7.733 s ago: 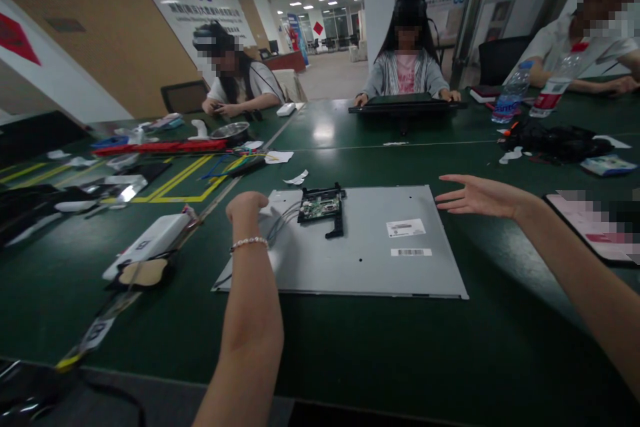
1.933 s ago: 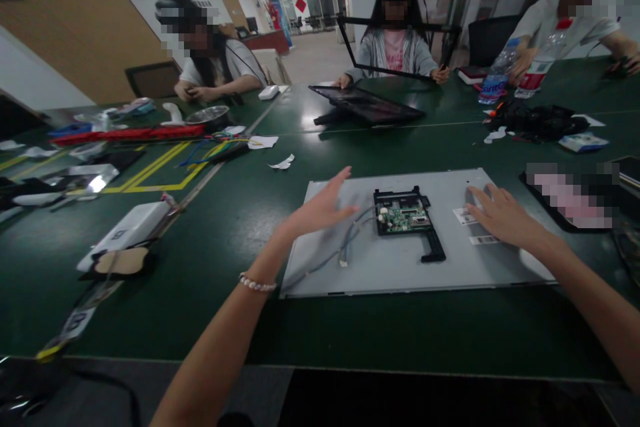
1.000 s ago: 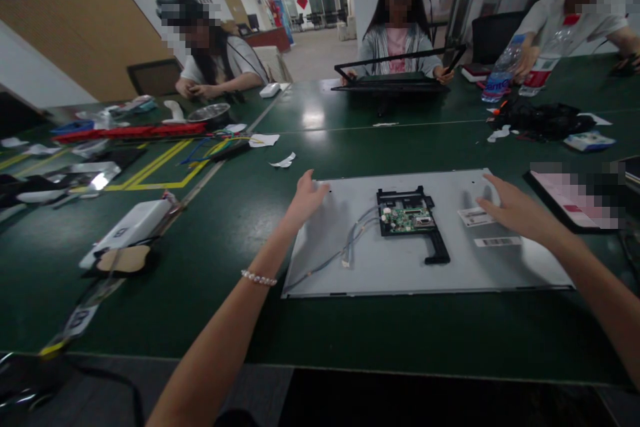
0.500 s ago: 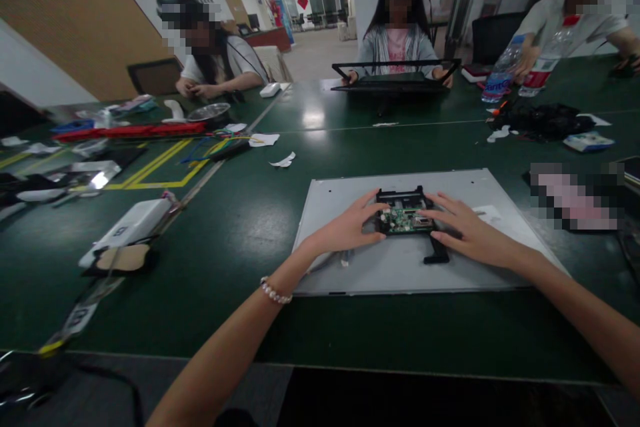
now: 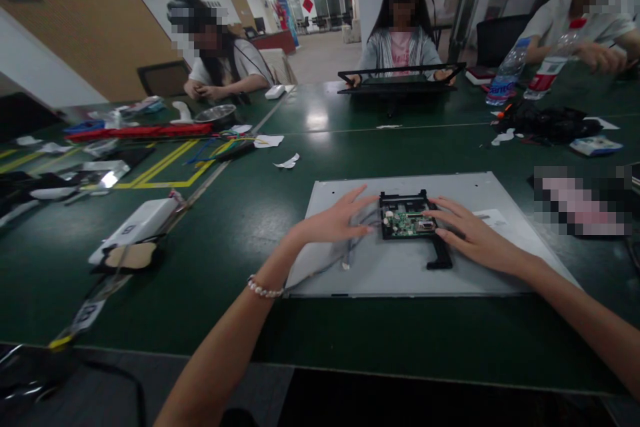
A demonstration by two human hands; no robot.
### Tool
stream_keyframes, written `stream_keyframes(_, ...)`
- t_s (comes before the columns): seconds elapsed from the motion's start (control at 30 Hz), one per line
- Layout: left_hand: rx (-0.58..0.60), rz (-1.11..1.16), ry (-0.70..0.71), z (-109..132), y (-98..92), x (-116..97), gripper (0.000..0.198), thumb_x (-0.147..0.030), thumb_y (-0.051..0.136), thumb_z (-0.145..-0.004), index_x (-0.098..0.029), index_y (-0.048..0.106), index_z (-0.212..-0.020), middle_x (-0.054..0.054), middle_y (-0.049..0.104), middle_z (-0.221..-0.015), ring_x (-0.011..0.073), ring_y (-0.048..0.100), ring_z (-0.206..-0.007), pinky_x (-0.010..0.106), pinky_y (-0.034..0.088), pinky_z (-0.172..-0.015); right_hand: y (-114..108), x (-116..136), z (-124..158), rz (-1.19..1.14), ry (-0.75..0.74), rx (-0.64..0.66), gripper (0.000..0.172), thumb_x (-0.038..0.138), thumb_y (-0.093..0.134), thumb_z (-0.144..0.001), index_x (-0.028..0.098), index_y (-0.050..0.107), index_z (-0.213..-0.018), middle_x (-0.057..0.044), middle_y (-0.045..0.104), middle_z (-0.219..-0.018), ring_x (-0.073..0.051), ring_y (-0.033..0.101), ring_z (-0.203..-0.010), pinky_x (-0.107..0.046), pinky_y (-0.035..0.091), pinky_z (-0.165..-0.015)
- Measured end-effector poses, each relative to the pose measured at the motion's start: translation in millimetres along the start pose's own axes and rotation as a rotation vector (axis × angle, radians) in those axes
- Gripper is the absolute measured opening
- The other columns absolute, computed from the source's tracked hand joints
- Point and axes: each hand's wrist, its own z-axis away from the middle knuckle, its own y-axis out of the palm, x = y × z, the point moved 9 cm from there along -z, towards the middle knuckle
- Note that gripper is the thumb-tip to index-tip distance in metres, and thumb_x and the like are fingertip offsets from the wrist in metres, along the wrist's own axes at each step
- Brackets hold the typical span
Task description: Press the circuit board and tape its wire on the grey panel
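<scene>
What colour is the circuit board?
The circuit board is green; it shows best in the head view.

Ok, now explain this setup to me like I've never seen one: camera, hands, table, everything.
There is no machine here: a person works bare-handed, and a head-worn camera looks forward and down at the hands. On the green table lies a flat grey panel. On that sits a green circuit board in a black bracket. The left hand is spread open beside the board's left side. The right hand reaches to its right side; whether its fingertips touch is unclear. Neither hand visibly grips anything. Farther off stand two plastic bottles.
</scene>
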Motion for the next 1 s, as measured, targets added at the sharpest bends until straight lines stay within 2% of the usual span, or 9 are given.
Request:
stream_keyframes(0.07, -0.135, -0.056, -0.072, 2, -31.2, 31, 0.056, -0.044, 0.062, -0.084, -0.026, 0.051, -0.136, 0.007, 0.032, -0.156, 0.0307, 0.028, -0.143, 0.045, 0.024, -0.116, -1, -3, 0, -0.008, 0.021, -0.032, 0.045, 0.046, 0.037, -0.099, 0.034, 0.047, -0.141, -0.003, 0.036, -0.155, -0.029, 0.031, -0.143, -0.056, 0.029, -0.115)
stream_keyframes(0.2, -0.651, -0.247, -0.358, 31, -105.0, 119, 0.034, -0.022, 0.05, -0.087, -0.012, 0.06, -0.119, 0.015, 0.052, -0.135, 0.0247, 0.043, -0.132, 0.037, 0.029, -0.114, 1, -6, -1, -0.007, 0.047, -0.073, 0.045, 0.046, 0.035, -0.099, 0.032, 0.047, -0.141, -0.005, 0.039, -0.153, -0.028, 0.035, -0.141, -0.054, 0.03, -0.115)
stream_keyframes(0.3, -0.819, -0.336, -0.57, 55, -124.2, 171, 0.042, -0.012, 0.048, -0.084, -0.011, 0.054, -0.126, 0.016, 0.052, -0.132, 0.0231, 0.046, -0.128, 0.035, 0.033, -0.111, 2, -7, -2, -0.014, 0.049, -0.099, 0.046, 0.046, 0.035, -0.099, 0.029, 0.047, -0.14, -0.007, 0.042, -0.15, -0.028, 0.037, -0.14, -0.052, 0.031, -0.115)
stream_keyframes(0.4, -0.859, -0.398, -0.635, 61, -127.6, 196, 0.051, -0.012, 0.054, -0.082, -0.009, 0.051, -0.132, 0.019, 0.041, -0.143, 0.0256, 0.04, -0.134, 0.036, 0.032, -0.112, 3, -9, -3, -0.014, 0.051, -0.113, 0.046, 0.046, 0.035, -0.099, 0.029, 0.047, -0.14, -0.008, 0.042, -0.15, -0.028, 0.037, -0.139, -0.052, 0.031, -0.115)
stream_keyframes(0.53, -0.863, -0.452, -0.679, 52, -134.6, 214, 0.052, -0.012, 0.054, -0.082, -0.009, 0.052, -0.134, 0.019, 0.027, -0.155, 0.0303, 0.037, -0.136, 0.041, 0.032, -0.111, 3, -12, -3, 0.002, 0.075, -0.111, 0.046, 0.047, 0.035, -0.099, 0.029, 0.047, -0.139, -0.008, 0.039, -0.152, -0.028, 0.036, -0.14, -0.052, 0.03, -0.115)
stream_keyframes(0.63, -0.817, -0.45, -0.693, 41, -141.0, 226, 0.042, -0.012, 0.049, -0.085, -0.008, 0.061, -0.125, 0.018, 0.044, -0.147, 0.0286, 0.044, -0.132, 0.039, 0.035, -0.108, 2, -10, -4, 0.006, 0.076, -0.113, 0.045, 0.047, 0.035, -0.099, 0.029, 0.047, -0.139, -0.008, 0.039, -0.152, -0.028, 0.036, -0.14, -0.052, 0.03, -0.115)
stream_keyframes(0.73, -0.765, -0.428, -0.737, 36, -144.3, 236, 0.036, -0.014, 0.046, -0.087, -0.009, 0.069, -0.114, 0.016, 0.065, -0.124, 0.0265, 0.058, -0.115, 0.036, 0.04, -0.101, 2, -8, -5, 0.013, 0.063, -0.113, 0.045, 0.046, 0.035, -0.1, 0.03, 0.047, -0.14, -0.008, 0.037, -0.153, -0.029, 0.036, -0.14, -0.052, 0.03, -0.115)
stream_keyframes(0.83, -0.744, -0.445, -0.751, 35, -144.5, 235, 0.037, -0.015, 0.045, -0.088, -0.009, 0.072, -0.112, 0.015, 0.07, -0.114, 0.0255, 0.062, -0.104, 0.034, 0.042, -0.098, 3, -9, -5, 0.032, 0.061, -0.112, 0.045, 0.044, 0.036, -0.099, 0.03, 0.047, -0.14, -0.008, 0.036, -0.154, -0.029, 0.035, -0.141, -0.052, 0.03, -0.115)
stream_keyframes(1.0, -0.721, -0.47, -0.724, 31, -139.5, 222, 0.037, -0.014, 0.045, -0.088, -0.01, 0.072, -0.113, 0.015, 0.07, -0.115, 0.0267, 0.062, -0.106, 0.035, 0.039, -0.1, 3, -7, -5, 0.031, 0.044, -0.123, 0.044, 0.043, 0.036, -0.099, 0.033, 0.045, -0.141, -0.006, 0.038, -0.153, -0.029, 0.036, -0.14, -0.053, 0.032, -0.114)
